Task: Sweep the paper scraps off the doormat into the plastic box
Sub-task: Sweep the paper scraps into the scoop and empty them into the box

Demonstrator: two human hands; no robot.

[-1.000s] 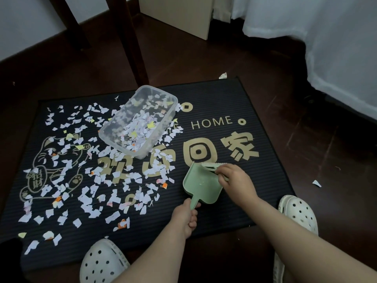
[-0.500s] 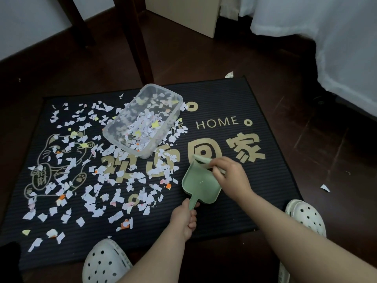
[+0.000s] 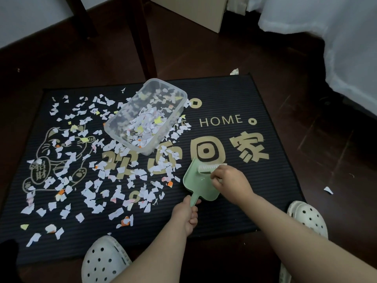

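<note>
Since half second ago, brush (image 3: pixel 210 167) has slid slightly down into dustpan (image 3: pixel 195 181) mouth; hands barely moved. Left hand (image 3: pixel 186 213) grips dustpan handle; right hand (image 3: pixel 230 183) curls round brush. Plastic box (image 3: pixel 114 132) sits upper centre on doormat (image 3: pixel 265 186), long axis lower left to upper right, opening upward. Paper scraps (image 3: pixel 91 186) cover doormat's left half; right half bare to edge.

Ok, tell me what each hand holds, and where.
Left hand grips the green dustpan by its handle; right hand holds the brush behind its bristles.
</note>
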